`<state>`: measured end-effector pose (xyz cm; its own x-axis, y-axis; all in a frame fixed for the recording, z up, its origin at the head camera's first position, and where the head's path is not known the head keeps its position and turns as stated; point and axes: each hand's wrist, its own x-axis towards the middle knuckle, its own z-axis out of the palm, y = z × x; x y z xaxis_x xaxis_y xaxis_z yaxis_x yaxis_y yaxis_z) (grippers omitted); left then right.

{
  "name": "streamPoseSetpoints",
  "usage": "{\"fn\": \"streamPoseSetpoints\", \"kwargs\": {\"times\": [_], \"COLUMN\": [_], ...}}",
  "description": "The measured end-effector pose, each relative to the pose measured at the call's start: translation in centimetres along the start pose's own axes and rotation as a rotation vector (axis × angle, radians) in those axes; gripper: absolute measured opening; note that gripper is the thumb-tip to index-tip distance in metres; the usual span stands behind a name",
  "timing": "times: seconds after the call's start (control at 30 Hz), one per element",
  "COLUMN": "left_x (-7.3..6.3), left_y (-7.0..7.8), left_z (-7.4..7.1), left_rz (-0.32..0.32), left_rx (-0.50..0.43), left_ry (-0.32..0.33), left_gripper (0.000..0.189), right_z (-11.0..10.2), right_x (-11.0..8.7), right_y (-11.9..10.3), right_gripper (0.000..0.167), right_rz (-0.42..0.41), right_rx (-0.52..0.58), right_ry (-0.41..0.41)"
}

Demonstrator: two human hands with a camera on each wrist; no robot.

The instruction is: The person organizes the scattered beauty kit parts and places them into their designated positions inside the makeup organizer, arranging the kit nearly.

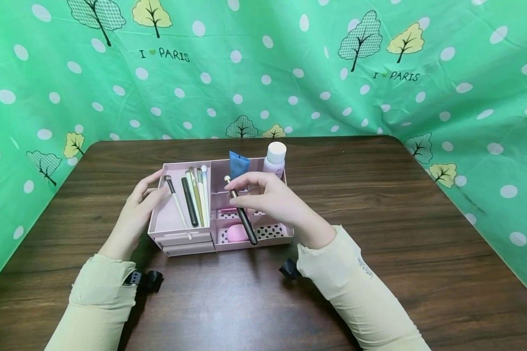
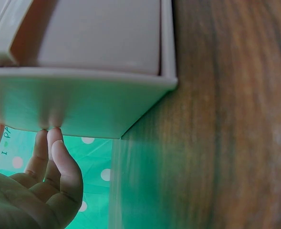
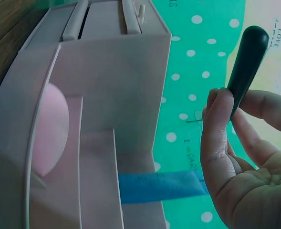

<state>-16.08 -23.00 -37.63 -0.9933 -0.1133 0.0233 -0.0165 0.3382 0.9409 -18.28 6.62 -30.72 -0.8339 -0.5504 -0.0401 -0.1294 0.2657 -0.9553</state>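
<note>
A pink desktop organizer (image 1: 180, 237) stands on the table. My left hand (image 1: 133, 212) touches its left side, fingertips against the outer wall (image 2: 92, 102) in the left wrist view. My right hand (image 1: 272, 197) pinches a black-handled makeup brush (image 1: 246, 224) between thumb and fingers. It tilts over the organizer's right half, gold-coloured end up and handle pointing down toward the front. In the right wrist view the dark handle (image 3: 247, 62) sticks out of the grip. Several makeup brushes (image 1: 194, 197) lie in the left top tray, one with a white handle (image 1: 177, 204) apart from the others.
In the right compartments stand a blue tube (image 1: 238, 165) and a white-capped bottle (image 1: 275, 158). A pink rounded item (image 1: 237, 233) sits in the front compartment on a dotted liner. Two drawers are under the tray. A green dotted curtain (image 1: 263, 58) hangs behind the wooden table (image 1: 377, 219).
</note>
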Motion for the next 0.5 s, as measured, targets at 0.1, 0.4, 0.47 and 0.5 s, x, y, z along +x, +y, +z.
{"fn": "streamPoseSetpoints", "kwargs": {"times": [0.1, 0.4, 0.47, 0.5], "left_x": [0.0, 0.0, 0.0, 0.0], "left_y": [0.0, 0.0, 0.0, 0.0], "left_z": [0.0, 0.0, 0.0, 0.0], "left_rz": [0.002, 0.007, 0.009, 0.009], "left_rx": [-0.003, -0.004, -0.004, -0.006], "left_ry": [0.001, 0.002, 0.001, -0.001], "left_gripper": [0.057, 0.057, 0.057, 0.057], "right_z": [0.4, 1.6, 1.8, 2.0], "right_x": [0.2, 0.9, 1.2, 1.3], "right_y": [-0.1, -0.5, -0.4, -0.4], "right_gripper": [0.030, 0.031, 0.031, 0.031], "right_rz": [0.004, -0.034, -0.031, -0.027], "right_rx": [0.014, 0.050, 0.057, 0.060], "right_ry": [0.000, -0.010, -0.004, -0.001]}}
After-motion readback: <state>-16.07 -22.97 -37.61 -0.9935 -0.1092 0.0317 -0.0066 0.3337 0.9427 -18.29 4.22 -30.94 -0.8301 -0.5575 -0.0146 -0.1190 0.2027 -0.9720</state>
